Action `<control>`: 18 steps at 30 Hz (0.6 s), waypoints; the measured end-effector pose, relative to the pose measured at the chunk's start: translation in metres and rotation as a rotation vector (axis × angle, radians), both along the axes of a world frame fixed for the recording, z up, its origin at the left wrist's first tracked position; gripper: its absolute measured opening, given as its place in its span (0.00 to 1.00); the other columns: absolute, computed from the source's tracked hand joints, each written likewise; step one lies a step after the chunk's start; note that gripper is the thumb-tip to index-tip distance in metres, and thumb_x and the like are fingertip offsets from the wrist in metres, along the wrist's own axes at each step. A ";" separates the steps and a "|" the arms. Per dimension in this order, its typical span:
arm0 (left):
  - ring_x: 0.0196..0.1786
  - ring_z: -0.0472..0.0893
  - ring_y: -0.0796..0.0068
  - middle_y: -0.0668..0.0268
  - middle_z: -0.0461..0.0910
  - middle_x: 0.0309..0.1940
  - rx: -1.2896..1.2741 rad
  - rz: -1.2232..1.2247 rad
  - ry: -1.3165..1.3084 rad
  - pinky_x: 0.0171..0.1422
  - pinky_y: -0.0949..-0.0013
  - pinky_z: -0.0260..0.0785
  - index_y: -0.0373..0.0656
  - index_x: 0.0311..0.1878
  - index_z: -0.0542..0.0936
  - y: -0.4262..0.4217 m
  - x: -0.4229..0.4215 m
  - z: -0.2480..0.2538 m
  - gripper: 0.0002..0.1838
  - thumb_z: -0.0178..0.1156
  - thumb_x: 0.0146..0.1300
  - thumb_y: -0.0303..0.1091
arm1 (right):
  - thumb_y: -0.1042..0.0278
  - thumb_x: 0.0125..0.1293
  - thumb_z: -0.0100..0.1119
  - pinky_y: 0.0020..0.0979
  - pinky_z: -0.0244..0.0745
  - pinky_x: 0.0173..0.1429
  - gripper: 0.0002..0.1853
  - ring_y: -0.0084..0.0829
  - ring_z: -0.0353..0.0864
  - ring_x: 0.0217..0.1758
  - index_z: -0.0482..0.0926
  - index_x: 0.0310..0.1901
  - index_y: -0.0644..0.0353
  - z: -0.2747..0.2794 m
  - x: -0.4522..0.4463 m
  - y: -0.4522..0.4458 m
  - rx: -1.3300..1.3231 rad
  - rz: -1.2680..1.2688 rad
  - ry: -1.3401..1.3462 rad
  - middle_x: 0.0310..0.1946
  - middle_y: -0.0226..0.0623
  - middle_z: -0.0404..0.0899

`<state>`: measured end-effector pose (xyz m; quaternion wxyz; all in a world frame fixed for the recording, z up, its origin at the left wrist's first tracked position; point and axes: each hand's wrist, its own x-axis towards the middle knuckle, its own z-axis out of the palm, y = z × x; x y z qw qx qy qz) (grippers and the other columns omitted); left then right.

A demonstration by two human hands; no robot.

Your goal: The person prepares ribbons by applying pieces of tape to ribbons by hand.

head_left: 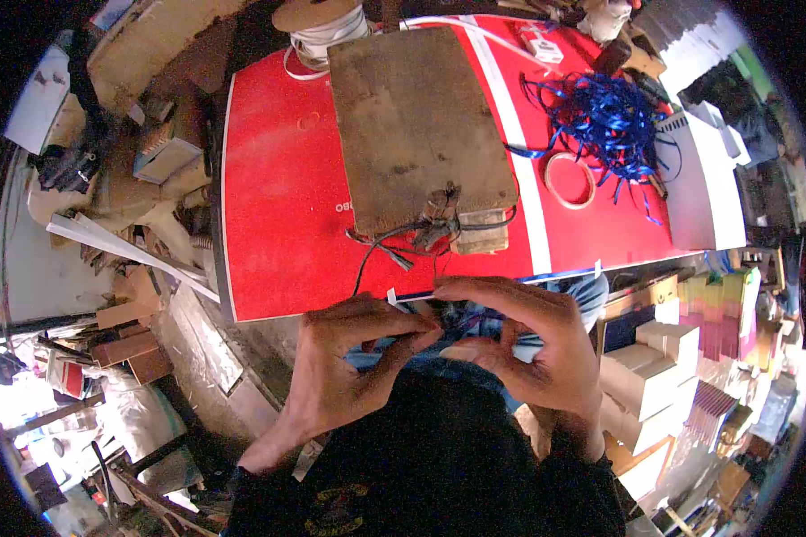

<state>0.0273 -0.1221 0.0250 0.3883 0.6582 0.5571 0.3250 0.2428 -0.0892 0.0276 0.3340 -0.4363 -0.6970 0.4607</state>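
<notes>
My left hand [354,353] is at the near edge of the red board, thumb and fingers pinched together. What sits in the pinch, if anything, is too small to make out. A small white tab [391,296] stands just above its knuckles. Facing it, my right hand [533,345] has its index finger stretched toward the board's edge and its thumb held apart below. A thin dark blue strip [560,274] runs along that edge, passing near the right index fingertip. Beyond the hands lies a worn brown board [421,125] with a cord-bound clamp or wire bundle [434,224] at its near end.
The red tabletop [278,197] carries a tangle of blue ribbon [604,125], a tape ring [570,181], a spool of white cord [324,36] and a small white box [542,45]. White boxes [645,385] are stacked at right. Wood scraps and clutter lie at left.
</notes>
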 end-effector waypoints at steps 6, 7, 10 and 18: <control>0.27 0.79 0.81 0.67 0.87 0.29 0.185 -0.007 -0.008 0.31 0.73 0.71 0.46 0.41 0.89 0.028 -0.005 0.013 0.10 0.73 0.55 0.25 | 0.78 0.60 0.71 0.20 0.72 0.32 0.07 0.17 0.81 0.32 0.85 0.39 0.67 0.004 -0.001 0.024 0.073 0.079 0.038 0.32 0.36 0.86; 0.27 0.79 0.81 0.67 0.87 0.29 0.191 -0.006 -0.013 0.31 0.73 0.71 0.46 0.41 0.89 0.036 -0.005 0.017 0.10 0.73 0.55 0.25 | 0.78 0.60 0.71 0.20 0.72 0.32 0.07 0.17 0.81 0.32 0.85 0.39 0.67 0.011 -0.002 0.031 0.079 0.080 0.033 0.32 0.36 0.86; 0.30 0.83 0.81 0.66 0.87 0.30 0.235 0.046 0.013 0.34 0.73 0.75 0.43 0.42 0.89 0.061 0.000 0.024 0.08 0.72 0.58 0.27 | 0.78 0.61 0.70 0.21 0.70 0.32 0.04 0.17 0.77 0.27 0.86 0.37 0.67 0.016 -0.006 0.057 0.237 -0.043 0.032 0.30 0.35 0.84; 0.33 0.86 0.77 0.59 0.88 0.29 0.208 0.139 -0.149 0.37 0.73 0.76 0.34 0.39 0.87 0.110 -0.004 0.004 0.08 0.69 0.63 0.30 | 0.69 0.63 0.69 0.27 0.78 0.35 0.09 0.26 0.86 0.30 0.88 0.39 0.66 0.007 -0.013 0.116 0.238 -0.017 -0.061 0.30 0.43 0.88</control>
